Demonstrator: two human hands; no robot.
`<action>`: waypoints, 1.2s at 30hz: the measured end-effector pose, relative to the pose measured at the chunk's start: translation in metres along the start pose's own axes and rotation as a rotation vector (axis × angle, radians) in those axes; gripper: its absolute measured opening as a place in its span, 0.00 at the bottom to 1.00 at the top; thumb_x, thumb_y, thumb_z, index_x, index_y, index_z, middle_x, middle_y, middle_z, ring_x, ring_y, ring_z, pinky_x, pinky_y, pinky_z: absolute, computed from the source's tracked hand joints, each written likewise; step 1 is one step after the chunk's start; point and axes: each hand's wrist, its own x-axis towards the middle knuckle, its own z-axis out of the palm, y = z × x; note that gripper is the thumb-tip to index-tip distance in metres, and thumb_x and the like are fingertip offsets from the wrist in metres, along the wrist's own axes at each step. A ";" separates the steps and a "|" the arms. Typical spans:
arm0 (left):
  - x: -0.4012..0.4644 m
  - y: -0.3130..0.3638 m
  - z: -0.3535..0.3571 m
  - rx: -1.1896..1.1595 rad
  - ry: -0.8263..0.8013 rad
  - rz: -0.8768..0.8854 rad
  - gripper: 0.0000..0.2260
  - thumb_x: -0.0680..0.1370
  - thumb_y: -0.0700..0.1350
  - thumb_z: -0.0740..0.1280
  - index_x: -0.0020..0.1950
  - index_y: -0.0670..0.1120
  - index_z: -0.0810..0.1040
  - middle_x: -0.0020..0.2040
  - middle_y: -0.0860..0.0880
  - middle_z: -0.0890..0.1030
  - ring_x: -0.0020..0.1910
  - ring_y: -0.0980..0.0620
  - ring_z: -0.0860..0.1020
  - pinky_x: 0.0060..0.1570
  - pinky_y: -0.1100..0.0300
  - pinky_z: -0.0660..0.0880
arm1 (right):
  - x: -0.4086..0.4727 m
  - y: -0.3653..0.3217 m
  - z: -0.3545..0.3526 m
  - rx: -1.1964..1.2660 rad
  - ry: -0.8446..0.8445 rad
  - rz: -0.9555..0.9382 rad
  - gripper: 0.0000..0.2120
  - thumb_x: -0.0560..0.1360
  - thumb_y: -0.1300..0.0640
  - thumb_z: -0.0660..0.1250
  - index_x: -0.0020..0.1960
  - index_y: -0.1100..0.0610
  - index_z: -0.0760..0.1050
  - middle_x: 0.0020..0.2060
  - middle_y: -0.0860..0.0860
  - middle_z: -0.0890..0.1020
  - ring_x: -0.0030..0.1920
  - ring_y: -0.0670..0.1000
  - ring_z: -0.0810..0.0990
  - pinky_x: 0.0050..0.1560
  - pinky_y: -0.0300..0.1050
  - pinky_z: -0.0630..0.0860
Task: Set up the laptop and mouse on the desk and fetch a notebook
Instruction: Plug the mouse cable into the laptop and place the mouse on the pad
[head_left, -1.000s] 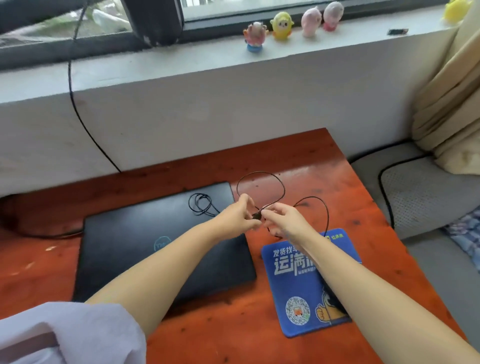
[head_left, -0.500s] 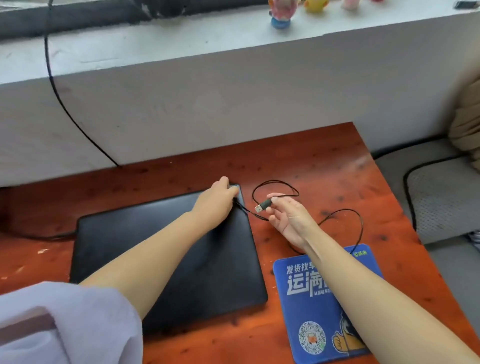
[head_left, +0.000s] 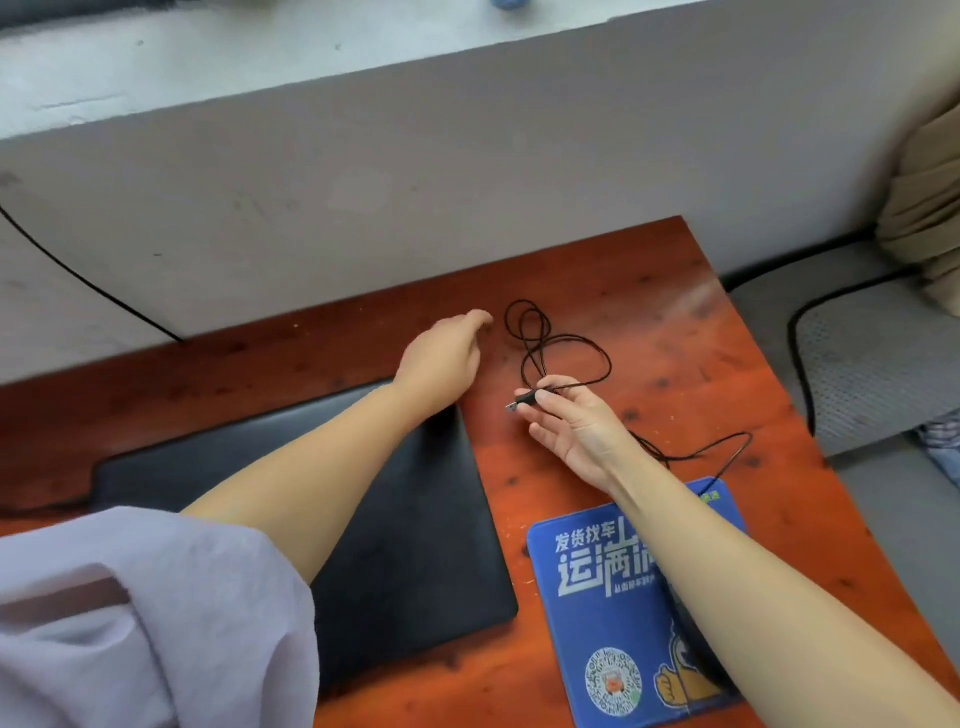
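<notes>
We pinch the plug (head_left: 521, 402) in our right hand (head_left: 574, 434), tip aimed left at the laptop (head_left: 415, 525), left hand (head_left: 441, 358) open, empty beside it.

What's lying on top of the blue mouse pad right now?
The right forearm crosses over the blue mouse pad and hides its right part. A dark rounded shape, probably the mouse, peeks out beside the arm, mostly covered. The black cable reaches the pad's far edge.
</notes>
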 end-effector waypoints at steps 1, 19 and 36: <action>-0.007 -0.012 -0.003 0.056 0.055 -0.054 0.14 0.77 0.40 0.57 0.62 0.45 0.73 0.54 0.44 0.80 0.55 0.42 0.75 0.50 0.50 0.73 | 0.001 0.002 0.001 -0.007 0.004 -0.001 0.08 0.77 0.66 0.62 0.45 0.53 0.73 0.40 0.51 0.86 0.38 0.47 0.84 0.35 0.36 0.79; -0.014 -0.015 -0.008 0.137 -0.147 -0.360 0.17 0.68 0.56 0.57 0.27 0.46 0.71 0.26 0.49 0.75 0.30 0.47 0.74 0.28 0.62 0.63 | 0.007 -0.002 0.016 0.168 -0.070 0.041 0.07 0.77 0.62 0.62 0.46 0.59 0.79 0.32 0.50 0.79 0.29 0.43 0.78 0.29 0.33 0.78; -0.051 0.008 -0.075 -0.005 0.138 -0.214 0.14 0.67 0.53 0.56 0.28 0.47 0.56 0.22 0.50 0.59 0.26 0.52 0.55 0.27 0.58 0.56 | -0.033 0.002 0.043 0.638 -0.527 0.278 0.19 0.63 0.68 0.76 0.51 0.65 0.74 0.40 0.59 0.80 0.32 0.47 0.81 0.33 0.36 0.81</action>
